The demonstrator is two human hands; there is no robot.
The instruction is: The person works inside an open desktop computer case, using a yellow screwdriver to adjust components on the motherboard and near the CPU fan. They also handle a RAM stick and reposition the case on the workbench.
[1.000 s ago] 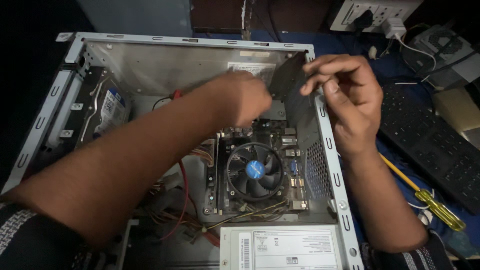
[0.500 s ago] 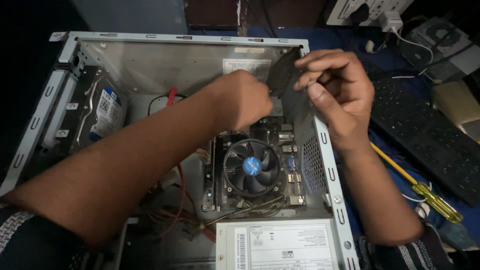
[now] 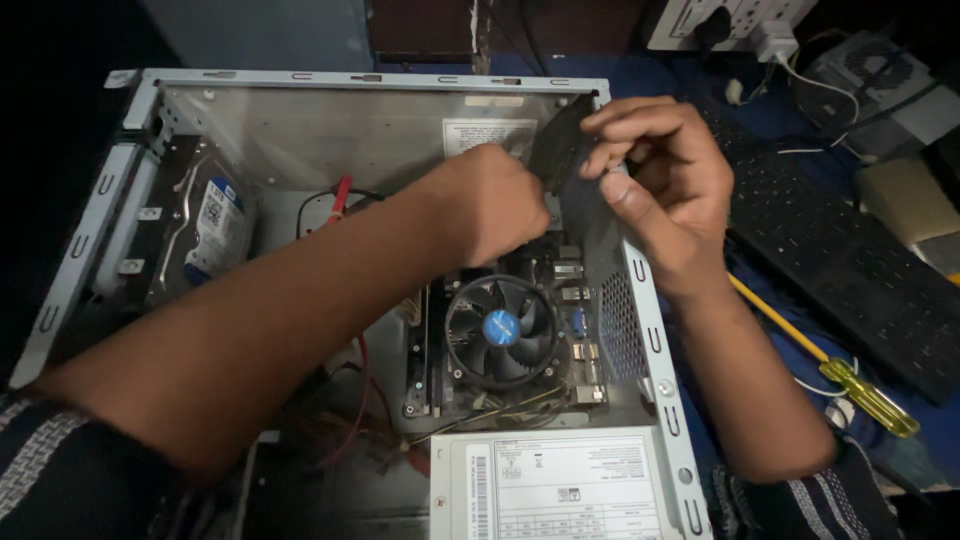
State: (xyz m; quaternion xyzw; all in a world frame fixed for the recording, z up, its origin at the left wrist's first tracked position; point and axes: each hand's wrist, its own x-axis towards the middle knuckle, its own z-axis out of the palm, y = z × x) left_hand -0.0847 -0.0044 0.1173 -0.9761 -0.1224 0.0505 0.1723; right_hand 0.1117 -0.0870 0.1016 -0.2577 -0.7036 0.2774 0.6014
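Both hands stay at the rear corner of the open computer case (image 3: 130,200), little changed from before. The right hand (image 3: 665,190) pinches a dark card (image 3: 565,150) in closed fingers; the left hand (image 3: 495,200) is curled against it. Inside sit a cooler fan (image 3: 500,330), a hard drive (image 3: 215,230) and a power supply (image 3: 560,485).

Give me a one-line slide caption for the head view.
Both hands, left hand and right hand, grip a dark bracket at an open computer case's rear corner.
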